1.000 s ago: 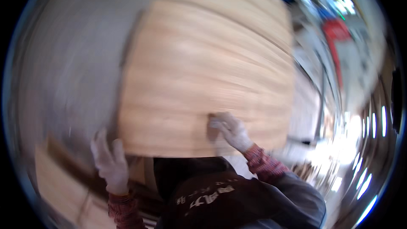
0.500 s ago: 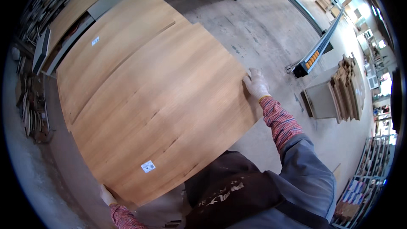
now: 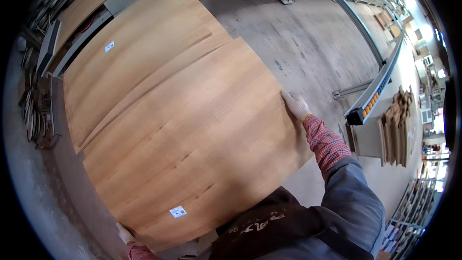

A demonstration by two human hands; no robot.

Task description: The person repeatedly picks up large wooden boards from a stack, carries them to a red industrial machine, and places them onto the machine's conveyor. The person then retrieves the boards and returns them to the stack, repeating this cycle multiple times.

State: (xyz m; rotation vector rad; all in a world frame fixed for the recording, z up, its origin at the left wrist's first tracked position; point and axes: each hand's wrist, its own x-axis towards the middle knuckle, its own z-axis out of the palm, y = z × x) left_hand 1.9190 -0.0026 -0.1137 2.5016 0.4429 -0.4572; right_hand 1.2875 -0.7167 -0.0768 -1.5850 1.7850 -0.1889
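Head view shows the front wooden board [image 3: 192, 130] lying before me, overlapping the rear board [image 3: 130, 58]. The fingers of my right hand [image 3: 297, 106] are gripping its right edge; my left hand [image 3: 125, 234] is at its lower left edge, but these fingers are partly hidden, so I cannot tell if they close. Beyond the right edge, grey floor [image 3: 260, 24] stretches until the metal rail [image 3: 351, 26]. I count two white labels [image 3: 177, 211], one on each board.
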